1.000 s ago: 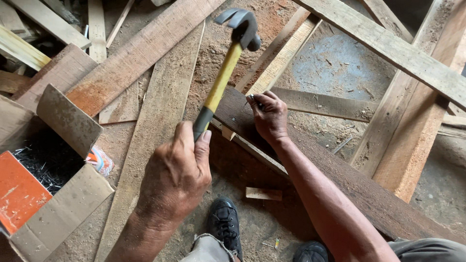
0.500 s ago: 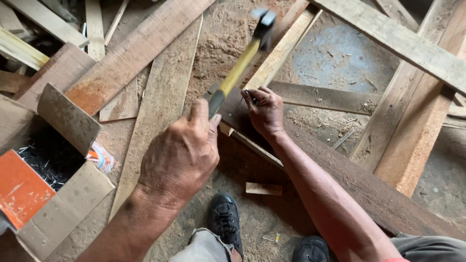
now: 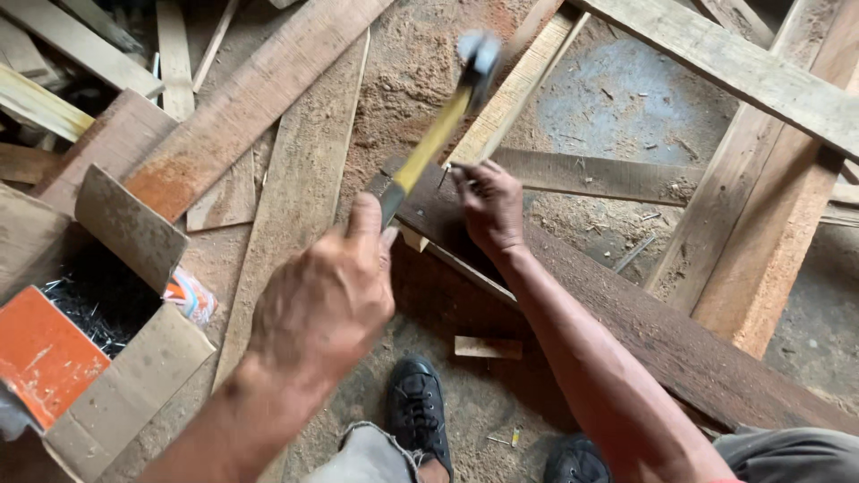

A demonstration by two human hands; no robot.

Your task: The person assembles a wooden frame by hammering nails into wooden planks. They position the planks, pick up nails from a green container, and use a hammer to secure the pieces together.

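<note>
I see my left hand [image 3: 327, 300] wrapped tight around a hammer with a yellow handle and a blurry grey metal head [image 3: 436, 134]. The hammer is lifted up over a long dark brown wooden plank [image 3: 626, 313]. My right hand [image 3: 490, 207] rests on the near end of that plank, fingers pinched together on its top. An open cardboard box with an orange flap, full of thin dark nails [image 3: 85, 309], sits by the left edge of the sawdust-covered floor [image 3: 420, 80]. One black shoe [image 3: 419, 416] stands near the bottom edge.
</note>
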